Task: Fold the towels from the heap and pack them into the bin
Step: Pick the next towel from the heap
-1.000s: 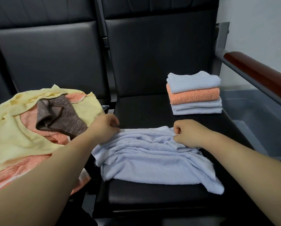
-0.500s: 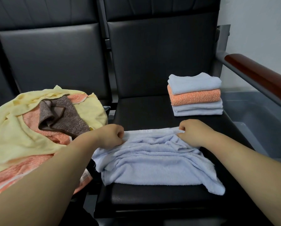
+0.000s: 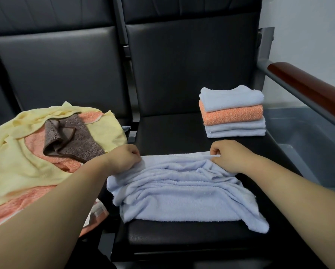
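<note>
A rumpled light blue towel (image 3: 182,195) lies across the black seat (image 3: 182,237) in front of me. My left hand (image 3: 122,160) pinches its far left corner and my right hand (image 3: 230,158) pinches its far right corner. On the seat to the left sits the heap: a yellow towel (image 3: 17,164), an orange towel (image 3: 23,206) and a brown towel (image 3: 73,140) on top. A neat stack of folded towels (image 3: 232,111), blue and orange, stands at the back right of the seat. The grey bin (image 3: 306,144) sits to the right, beyond the seat.
Black padded backrests (image 3: 190,63) rise behind both seats. A metal armrest with a dark red wooden top (image 3: 314,90) runs over the bin on the right. A white wall is at the far right.
Both hands have shifted slightly apart and away from me, drawing the blue towel's far edge straighter. The heap and the folded stack have not moved.
</note>
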Demonstrator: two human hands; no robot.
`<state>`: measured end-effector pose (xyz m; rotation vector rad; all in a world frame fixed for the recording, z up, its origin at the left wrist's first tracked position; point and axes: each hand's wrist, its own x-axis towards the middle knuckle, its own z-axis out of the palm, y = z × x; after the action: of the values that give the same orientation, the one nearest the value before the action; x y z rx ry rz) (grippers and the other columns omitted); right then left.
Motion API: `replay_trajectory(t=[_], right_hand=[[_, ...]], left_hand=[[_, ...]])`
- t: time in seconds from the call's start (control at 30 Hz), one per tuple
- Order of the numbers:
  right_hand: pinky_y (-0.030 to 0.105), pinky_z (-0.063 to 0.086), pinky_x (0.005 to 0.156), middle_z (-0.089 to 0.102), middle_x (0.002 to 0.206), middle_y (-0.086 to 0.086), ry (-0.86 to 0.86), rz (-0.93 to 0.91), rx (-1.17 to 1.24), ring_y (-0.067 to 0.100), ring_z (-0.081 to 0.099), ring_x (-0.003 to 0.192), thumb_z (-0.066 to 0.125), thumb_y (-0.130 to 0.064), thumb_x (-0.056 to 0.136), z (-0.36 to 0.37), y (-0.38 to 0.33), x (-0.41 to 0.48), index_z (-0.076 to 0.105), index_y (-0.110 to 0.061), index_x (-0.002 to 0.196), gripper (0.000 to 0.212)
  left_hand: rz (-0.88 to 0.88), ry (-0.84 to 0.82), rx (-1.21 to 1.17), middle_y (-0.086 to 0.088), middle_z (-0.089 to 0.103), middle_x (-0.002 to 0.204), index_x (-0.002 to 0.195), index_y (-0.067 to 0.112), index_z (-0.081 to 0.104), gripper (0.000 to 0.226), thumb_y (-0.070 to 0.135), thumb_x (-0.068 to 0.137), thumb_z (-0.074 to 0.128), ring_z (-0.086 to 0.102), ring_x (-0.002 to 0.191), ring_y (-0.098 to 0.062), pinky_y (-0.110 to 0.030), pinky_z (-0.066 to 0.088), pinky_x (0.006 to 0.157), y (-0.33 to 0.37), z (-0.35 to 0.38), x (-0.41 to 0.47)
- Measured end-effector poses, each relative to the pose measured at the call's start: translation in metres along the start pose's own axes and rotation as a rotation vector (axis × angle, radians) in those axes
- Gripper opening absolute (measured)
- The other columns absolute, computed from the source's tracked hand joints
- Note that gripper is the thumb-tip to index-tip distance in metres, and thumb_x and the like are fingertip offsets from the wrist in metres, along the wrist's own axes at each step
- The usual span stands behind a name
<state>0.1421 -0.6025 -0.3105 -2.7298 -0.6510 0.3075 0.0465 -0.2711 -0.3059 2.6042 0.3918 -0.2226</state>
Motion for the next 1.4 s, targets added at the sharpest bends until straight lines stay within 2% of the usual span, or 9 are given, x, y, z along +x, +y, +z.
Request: replay_trajectory(t=[0.13,0.23,0.4,0.57,0.7,0.83,0.93,1.07,1.4], right_hand=[[0.028,0.043,0.066,0.061,0.09,-0.009,-0.007,0.063,-0.043,0.009,0.055,0.08,0.065,-0.04,0.096,-0.001,0.004,0.002,0.061,-0.027,0.087,0.017],[0.03,0.043,0.064,0.062,0.087,-0.005,0.01,0.104,-0.024,0.013,0.057,0.078,0.064,-0.039,0.096,-0.001,0.006,0.003,0.062,-0.023,0.083,0.02],[0.035,0.054,0.079,0.065,0.096,-0.007,0.032,0.169,0.041,0.014,0.06,0.087,0.061,-0.027,0.093,-0.002,0.007,0.004,0.064,-0.026,0.089,0.005],[0.034,0.051,0.074,0.064,0.097,-0.005,0.061,0.203,0.051,0.015,0.059,0.086,0.062,-0.025,0.092,0.0,0.01,0.006,0.061,-0.025,0.092,0.001],[0.034,0.05,0.075,0.055,0.112,-0.002,0.061,0.227,0.01,0.018,0.059,0.09,0.061,-0.029,0.093,0.002,0.009,0.008,0.06,-0.021,0.105,0.014],[0.042,0.058,0.084,0.039,0.119,0.004,0.023,0.256,-0.041,0.027,0.064,0.087,0.064,-0.034,0.092,0.002,0.005,0.008,0.061,-0.014,0.098,0.021],[0.04,0.055,0.077,0.051,0.11,0.003,0.052,0.196,-0.036,0.023,0.059,0.083,0.063,-0.033,0.091,0.001,0.006,0.006,0.058,-0.014,0.091,0.02],[0.034,0.039,0.062,0.06,0.088,0.003,0.089,0.159,0.028,0.018,0.047,0.07,0.061,-0.031,0.091,-0.002,0.007,0.001,0.049,-0.018,0.085,0.018],[0.034,0.047,0.067,0.063,0.093,-0.002,0.06,0.104,0.158,0.016,0.057,0.076,0.068,-0.027,0.09,0.002,0.022,-0.001,0.05,-0.03,0.089,0.018]], left_hand=[[-0.07,0.058,-0.087,-0.002,0.064,0.092,0.087,0.018,0.065,0.011,0.019,0.096,0.059,0.056,0.088,-0.021,-0.031,0.04,0.07,-0.001,0.004,0.004],[-0.081,0.084,-0.037,-0.004,0.063,0.093,0.092,0.014,0.066,0.01,0.017,0.096,0.057,0.056,0.092,-0.025,-0.032,0.039,0.074,-0.001,0.006,0.008],[-0.066,0.097,0.113,-0.001,0.062,0.091,0.092,0.018,0.064,0.009,0.016,0.095,0.056,0.054,0.09,-0.023,-0.029,0.037,0.074,-0.006,0.007,0.011],[-0.007,0.092,0.162,0.002,0.063,0.091,0.092,0.023,0.061,0.004,0.019,0.091,0.06,0.056,0.087,-0.021,-0.029,0.04,0.073,-0.012,0.007,0.015],[0.006,0.047,0.192,0.004,0.063,0.091,0.092,0.024,0.061,0.002,0.025,0.091,0.062,0.056,0.083,-0.016,-0.03,0.041,0.072,-0.013,0.005,0.018],[0.035,0.038,0.225,0.005,0.06,0.087,0.086,0.024,0.056,0.013,0.032,0.095,0.061,0.056,0.083,-0.02,-0.032,0.041,0.07,-0.014,0.005,0.019],[0.076,0.077,0.195,0.002,0.06,0.084,0.086,0.02,0.054,0.017,0.031,0.096,0.062,0.053,0.078,-0.02,-0.033,0.041,0.068,-0.015,0.002,0.018],[0.124,0.109,0.188,0.001,0.059,0.08,0.086,0.018,0.052,0.017,0.026,0.093,0.066,0.051,0.073,-0.02,-0.034,0.041,0.065,-0.017,-0.006,0.013],[0.056,0.076,0.236,0.004,0.067,0.084,0.078,0.026,0.063,0.008,0.02,0.081,0.067,0.06,0.08,-0.019,-0.034,0.052,0.071,-0.024,-0.007,0.001]])
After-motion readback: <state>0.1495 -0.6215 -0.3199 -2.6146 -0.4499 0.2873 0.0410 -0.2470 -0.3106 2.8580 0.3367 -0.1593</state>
